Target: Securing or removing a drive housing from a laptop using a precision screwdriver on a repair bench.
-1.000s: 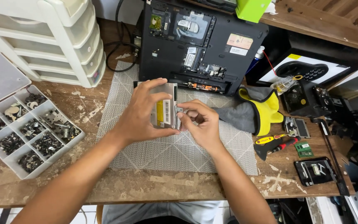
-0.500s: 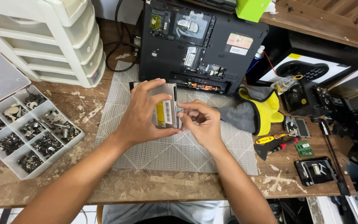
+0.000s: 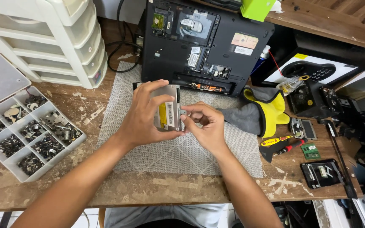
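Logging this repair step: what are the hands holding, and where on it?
The left hand grips a flat silver drive across its body; the right hand pinches its right edge.

Yellow-and-white label (image 3: 168, 115) on held drive; green box (image 3: 255, 8) on shelf

Two bare forearms rise from the bottom edge toward the mat (image 3: 178, 156). Both are uncovered along all that shows, with no sleeve visible. The left hand (image 3: 142, 122), over the mat's upper middle, is broad, with bare fingers and short nails. The right hand (image 3: 205, 126), just right of it over the mat, is likewise bare, and its fingers carry nothing. Neither wrist bears a band. Below the mat, past the table (image 3: 161, 190) edge, a strip of pale grey clothing (image 3: 161, 215) shows between the arms, over a darker patch at the very bottom.
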